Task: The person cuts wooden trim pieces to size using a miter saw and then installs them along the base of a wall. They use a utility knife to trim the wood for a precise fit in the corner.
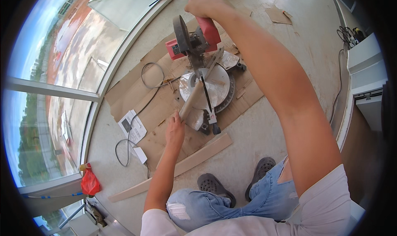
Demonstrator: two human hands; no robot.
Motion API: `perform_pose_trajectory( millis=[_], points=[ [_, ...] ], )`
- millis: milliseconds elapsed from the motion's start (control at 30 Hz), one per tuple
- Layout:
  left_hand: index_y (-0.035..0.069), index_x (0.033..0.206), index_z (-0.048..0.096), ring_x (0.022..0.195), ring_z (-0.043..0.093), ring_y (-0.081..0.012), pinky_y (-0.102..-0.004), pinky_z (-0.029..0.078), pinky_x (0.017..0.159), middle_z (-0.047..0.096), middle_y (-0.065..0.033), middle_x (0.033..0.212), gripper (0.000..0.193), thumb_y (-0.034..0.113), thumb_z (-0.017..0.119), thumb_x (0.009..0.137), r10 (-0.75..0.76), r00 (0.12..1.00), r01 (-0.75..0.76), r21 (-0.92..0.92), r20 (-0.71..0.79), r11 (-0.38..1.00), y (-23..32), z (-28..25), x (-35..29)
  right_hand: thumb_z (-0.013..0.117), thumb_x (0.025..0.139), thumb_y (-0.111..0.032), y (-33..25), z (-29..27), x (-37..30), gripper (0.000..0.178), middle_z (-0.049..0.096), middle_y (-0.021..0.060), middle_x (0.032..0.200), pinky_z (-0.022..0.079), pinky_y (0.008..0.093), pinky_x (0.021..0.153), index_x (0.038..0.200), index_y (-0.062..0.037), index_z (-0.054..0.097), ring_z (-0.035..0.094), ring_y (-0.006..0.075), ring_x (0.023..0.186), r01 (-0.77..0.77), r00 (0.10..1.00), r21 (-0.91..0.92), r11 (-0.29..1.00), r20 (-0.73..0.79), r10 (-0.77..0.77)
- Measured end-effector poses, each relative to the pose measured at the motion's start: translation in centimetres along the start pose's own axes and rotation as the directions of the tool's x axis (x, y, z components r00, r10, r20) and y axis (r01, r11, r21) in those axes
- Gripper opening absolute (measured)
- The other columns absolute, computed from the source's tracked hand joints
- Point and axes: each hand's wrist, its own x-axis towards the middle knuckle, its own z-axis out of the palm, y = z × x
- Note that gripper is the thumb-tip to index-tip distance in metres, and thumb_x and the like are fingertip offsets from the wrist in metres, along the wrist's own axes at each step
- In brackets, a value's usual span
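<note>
A red and black miter saw stands in front of me with its round silver table at the bottom. Its head is raised, and the dark round guard sits above the table. My right hand is closed around the handle at the top of the saw head, though the arm hides part of that grip. A pale wooden strip lies slantwise on the saw table, one end at the slot under the head. My left hand grips the strip's near end.
Flattened cardboard lies under the saw. A cable loops beside paper sheets. Closer to me, a long wooden board crosses the floor near my shoes. Windows line the left, where a red bag hangs.
</note>
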Motion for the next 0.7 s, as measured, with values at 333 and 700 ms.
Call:
perform_pose_trajectory(
  millis=[333,700],
  points=[
    [0.002,0.100,0.056,0.099,0.062,-0.0367,-0.0467,0.052,0.084,0.063,-0.0169,0.101,0.023,0.021,0.067,0.093,0.177,0.983,-0.178,-0.007,-0.050,0.984,1.4,2.2,4.8,0.048,0.093,-0.023,-1.4,-0.4,2.1,0.039,0.069,0.0193,0.126,0.050,0.0438,0.103,0.115,-0.0073,0.075,0.067,0.0325,0.117,0.355,0.934,-0.457,0.816,0.138,-0.329],
    [0.002,0.100,0.054,0.096,0.064,-0.0407,-0.0497,0.052,0.081,0.065,-0.0202,0.103,0.028,0.026,0.066,0.094,0.202,0.976,-0.200,-0.031,0.078,0.979,0.9,1.9,6.0,0.057,0.092,-0.016,1.8,1.9,-1.1,0.028,0.072,0.0152,0.117,0.054,0.0427,0.096,0.111,-0.0156,0.077,0.067,0.0349,0.115,0.463,0.845,-0.579,0.671,0.059,-0.532]
  ],
)
